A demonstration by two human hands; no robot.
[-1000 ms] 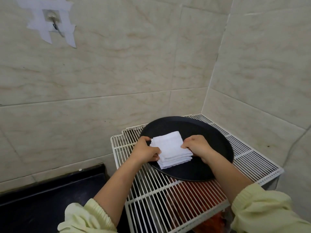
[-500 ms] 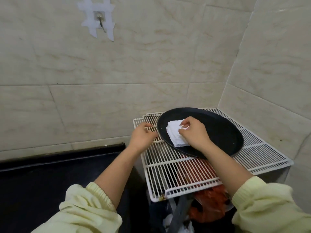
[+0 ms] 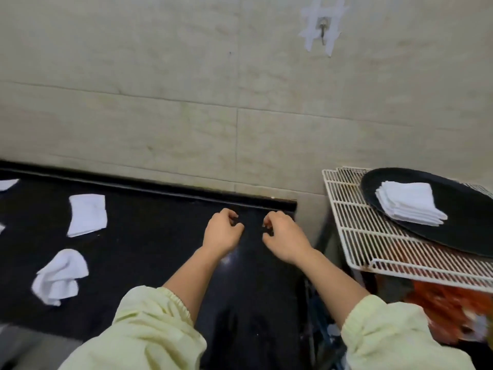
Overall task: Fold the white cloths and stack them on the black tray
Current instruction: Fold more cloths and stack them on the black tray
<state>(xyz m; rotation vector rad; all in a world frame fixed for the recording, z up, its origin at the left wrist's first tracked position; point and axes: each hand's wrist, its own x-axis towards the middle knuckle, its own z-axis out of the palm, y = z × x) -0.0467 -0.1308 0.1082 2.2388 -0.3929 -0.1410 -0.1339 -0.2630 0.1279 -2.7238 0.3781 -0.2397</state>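
Note:
A stack of folded white cloths [image 3: 410, 202] lies on the round black tray [image 3: 458, 231] at the right, on a white wire rack [image 3: 354, 236]. On the black counter [image 3: 149, 236] at the left lie a flat white cloth [image 3: 86, 214] and a crumpled white cloth [image 3: 60, 276]. My left hand [image 3: 221, 231] and my right hand [image 3: 282, 236] hover side by side over the counter's right end, fingers loosely curled, holding nothing.
More white cloth corners [image 3: 6, 184] show at the far left edge. A tiled wall with a taped hook [image 3: 322, 29] rises behind the counter. Red bags [image 3: 448, 308] sit under the rack. A gap separates counter and rack.
Both hands left the folded stack on the tray and moved left over the counter. The view swung left, bringing the unfolded cloths into sight.

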